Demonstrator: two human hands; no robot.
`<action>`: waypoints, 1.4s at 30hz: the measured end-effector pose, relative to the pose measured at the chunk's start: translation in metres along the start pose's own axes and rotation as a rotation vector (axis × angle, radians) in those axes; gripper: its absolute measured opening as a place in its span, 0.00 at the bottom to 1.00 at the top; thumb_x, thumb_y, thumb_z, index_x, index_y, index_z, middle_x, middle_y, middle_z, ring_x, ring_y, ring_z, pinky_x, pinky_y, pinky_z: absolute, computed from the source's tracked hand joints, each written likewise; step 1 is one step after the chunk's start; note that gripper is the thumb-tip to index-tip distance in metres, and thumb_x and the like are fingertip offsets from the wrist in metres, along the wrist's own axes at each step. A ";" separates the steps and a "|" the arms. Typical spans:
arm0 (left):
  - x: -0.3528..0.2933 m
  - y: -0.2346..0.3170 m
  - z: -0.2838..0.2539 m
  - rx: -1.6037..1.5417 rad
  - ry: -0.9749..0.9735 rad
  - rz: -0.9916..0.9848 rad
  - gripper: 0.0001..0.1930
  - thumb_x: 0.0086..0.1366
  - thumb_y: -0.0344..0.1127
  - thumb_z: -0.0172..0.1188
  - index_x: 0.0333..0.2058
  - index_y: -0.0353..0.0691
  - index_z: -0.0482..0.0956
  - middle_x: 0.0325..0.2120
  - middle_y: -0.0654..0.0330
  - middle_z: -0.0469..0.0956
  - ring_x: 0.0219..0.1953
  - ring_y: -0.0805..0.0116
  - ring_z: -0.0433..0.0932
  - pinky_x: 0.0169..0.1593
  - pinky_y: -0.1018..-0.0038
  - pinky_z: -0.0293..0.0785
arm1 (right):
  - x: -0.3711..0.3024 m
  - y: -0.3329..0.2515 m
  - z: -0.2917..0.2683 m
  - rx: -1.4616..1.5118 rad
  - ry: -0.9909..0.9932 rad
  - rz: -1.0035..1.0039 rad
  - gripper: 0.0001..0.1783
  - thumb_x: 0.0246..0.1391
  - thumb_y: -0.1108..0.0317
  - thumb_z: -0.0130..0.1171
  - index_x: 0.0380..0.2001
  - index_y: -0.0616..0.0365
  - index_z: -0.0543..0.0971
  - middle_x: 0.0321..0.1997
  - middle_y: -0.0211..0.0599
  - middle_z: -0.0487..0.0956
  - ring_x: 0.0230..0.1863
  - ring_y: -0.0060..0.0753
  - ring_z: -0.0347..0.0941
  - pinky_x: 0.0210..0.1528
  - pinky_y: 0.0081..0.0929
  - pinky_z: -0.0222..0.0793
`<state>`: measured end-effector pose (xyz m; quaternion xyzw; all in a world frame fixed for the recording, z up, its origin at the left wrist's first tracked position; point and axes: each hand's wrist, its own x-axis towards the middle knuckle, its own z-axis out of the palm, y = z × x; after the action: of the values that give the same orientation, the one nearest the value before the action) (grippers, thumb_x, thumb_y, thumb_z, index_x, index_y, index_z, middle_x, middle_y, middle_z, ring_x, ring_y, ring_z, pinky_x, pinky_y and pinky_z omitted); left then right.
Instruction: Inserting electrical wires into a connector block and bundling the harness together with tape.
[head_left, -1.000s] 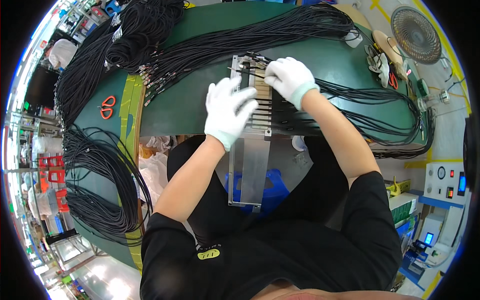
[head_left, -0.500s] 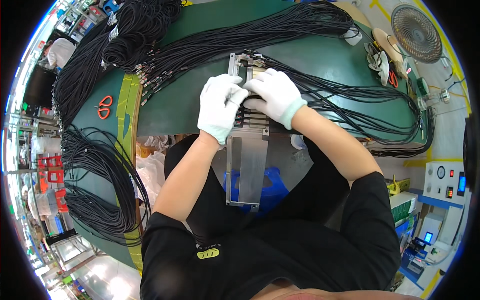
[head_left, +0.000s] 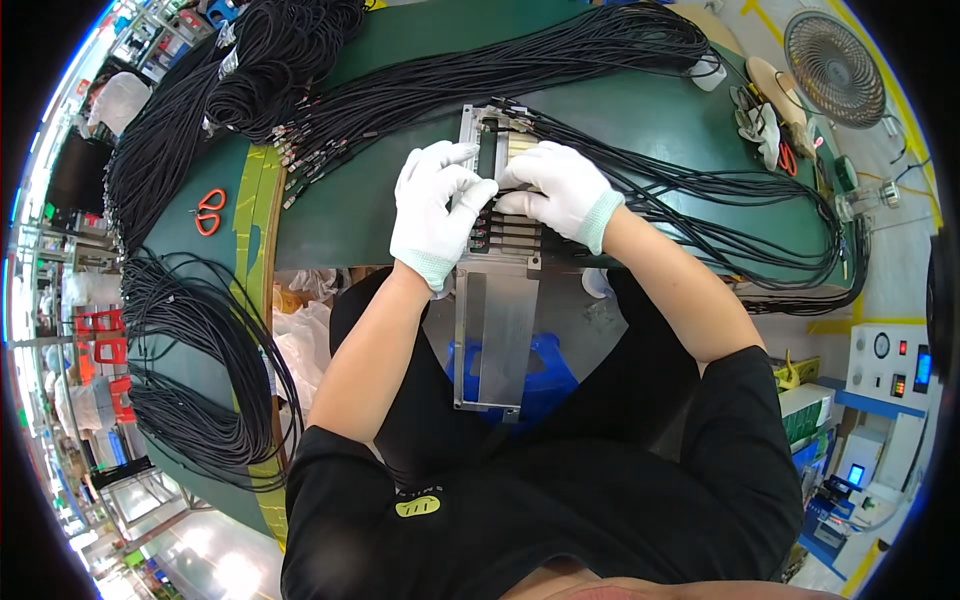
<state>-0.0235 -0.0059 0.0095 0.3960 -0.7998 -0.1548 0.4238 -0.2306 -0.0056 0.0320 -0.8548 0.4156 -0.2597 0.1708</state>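
Note:
Both my hands wear white gloves and meet over a long metal fixture (head_left: pixel 507 330) that reaches from the green table out over my lap. My left hand (head_left: pixel 436 208) is pinched at the fixture's left side; what its fingertips hold is hidden. My right hand (head_left: pixel 562 194) grips a black cable (head_left: pixel 512 190) between thumb and fingers, close to my left fingertips. Below the hands, several cable ends (head_left: pixel 512 232) lie side by side across the fixture's slots. More black cables (head_left: pixel 700 205) run from its far end toward the right.
A bundle of black cables (head_left: pixel 500 70) with metal connectors crosses the back of the table. More coils (head_left: pixel 200 370) lie at the left, near red-handled scissors (head_left: pixel 209 212). A fan (head_left: pixel 834 68) stands far right. Below the fixture is a blue stool (head_left: pixel 545 375).
My right hand has shifted slightly to the right and its fingers have drawn in toward the thumb. My left hand has moved a little left, showing more of the fixture's upper part.

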 end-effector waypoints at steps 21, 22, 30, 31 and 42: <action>-0.003 0.001 0.006 -0.369 -0.047 -0.293 0.12 0.61 0.37 0.62 0.23 0.36 0.82 0.46 0.53 0.79 0.51 0.59 0.73 0.54 0.69 0.67 | -0.009 -0.009 -0.004 -0.292 -0.078 0.000 0.11 0.55 0.57 0.58 0.28 0.52 0.80 0.26 0.34 0.77 0.35 0.40 0.73 0.39 0.37 0.66; -0.002 -0.001 0.006 -0.407 -0.033 -0.313 0.12 0.61 0.37 0.62 0.23 0.36 0.82 0.45 0.52 0.80 0.50 0.59 0.74 0.54 0.68 0.67 | -0.011 -0.005 -0.008 -0.128 -0.055 0.049 0.16 0.58 0.53 0.53 0.28 0.52 0.81 0.27 0.41 0.79 0.34 0.48 0.75 0.39 0.43 0.70; -0.004 -0.018 -0.001 0.007 0.033 -0.257 0.11 0.59 0.41 0.63 0.22 0.41 0.82 0.42 0.59 0.82 0.48 0.59 0.75 0.56 0.66 0.65 | -0.018 0.009 -0.016 -0.141 0.051 0.031 0.06 0.49 0.64 0.64 0.30 0.52 0.80 0.27 0.32 0.79 0.33 0.40 0.75 0.39 0.36 0.70; -0.005 -0.019 0.003 0.036 0.048 -0.269 0.11 0.59 0.42 0.63 0.24 0.42 0.83 0.43 0.60 0.82 0.48 0.60 0.75 0.56 0.66 0.65 | -0.017 0.010 -0.016 -0.169 0.019 0.052 0.05 0.50 0.63 0.63 0.28 0.50 0.80 0.26 0.32 0.79 0.33 0.40 0.74 0.39 0.36 0.69; -0.005 -0.022 0.004 0.056 -0.076 -0.328 0.12 0.67 0.44 0.53 0.39 0.49 0.83 0.43 0.66 0.82 0.50 0.64 0.76 0.65 0.56 0.54 | -0.019 0.020 -0.017 -0.321 -0.032 0.113 0.08 0.54 0.60 0.58 0.28 0.50 0.81 0.28 0.34 0.80 0.36 0.42 0.75 0.41 0.37 0.69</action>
<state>-0.0135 -0.0163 -0.0083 0.5267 -0.7439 -0.2143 0.3510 -0.2630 -0.0043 0.0298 -0.8504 0.4963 -0.1665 0.0530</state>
